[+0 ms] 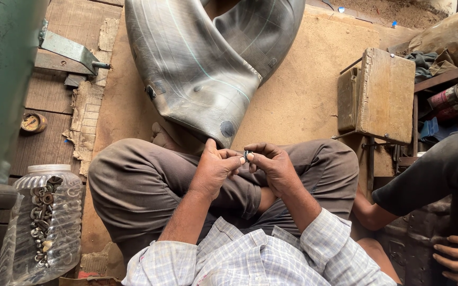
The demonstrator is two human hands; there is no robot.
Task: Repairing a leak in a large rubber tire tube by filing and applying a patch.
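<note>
Pinching small ring (246,154) btwn both hands, L hand (214,168) & R hand (274,165), over cardboard floor (298,95).

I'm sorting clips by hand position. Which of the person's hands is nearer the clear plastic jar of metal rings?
The left. The left hand is closer across the lap to the plastic jar at the lower left; the right hand lies beyond it, both pinching a small ring.

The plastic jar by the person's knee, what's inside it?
Through the clear plastic jar you can see a pile of small metal rings and nuts, some rusty. The ones deep in the middle and at the bottom are hidden by the others.
</note>
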